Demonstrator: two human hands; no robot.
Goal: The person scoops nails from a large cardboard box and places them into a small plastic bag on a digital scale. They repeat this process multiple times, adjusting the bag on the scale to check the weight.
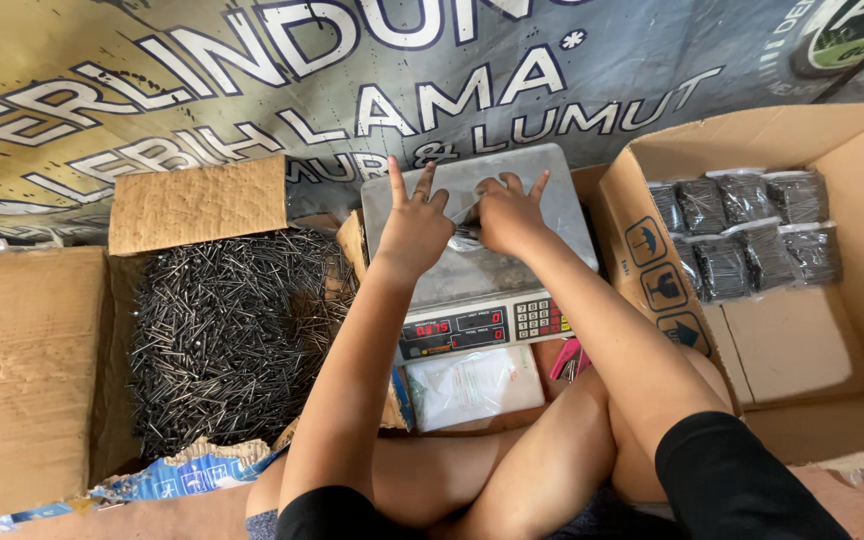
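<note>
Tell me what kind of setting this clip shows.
Probably an informal packing spot on the floor. Both hands, left hand and right hand, work over a digital scale, between an open carton of loose dark nails and a carton holding filled clear bags.

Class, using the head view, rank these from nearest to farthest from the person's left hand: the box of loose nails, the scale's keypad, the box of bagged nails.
From the left hand:
1. Scale's keypad, just below and to the right, on the scale's front.
2. Box of loose nails, to the left.
3. Box of bagged nails, far right.
</note>
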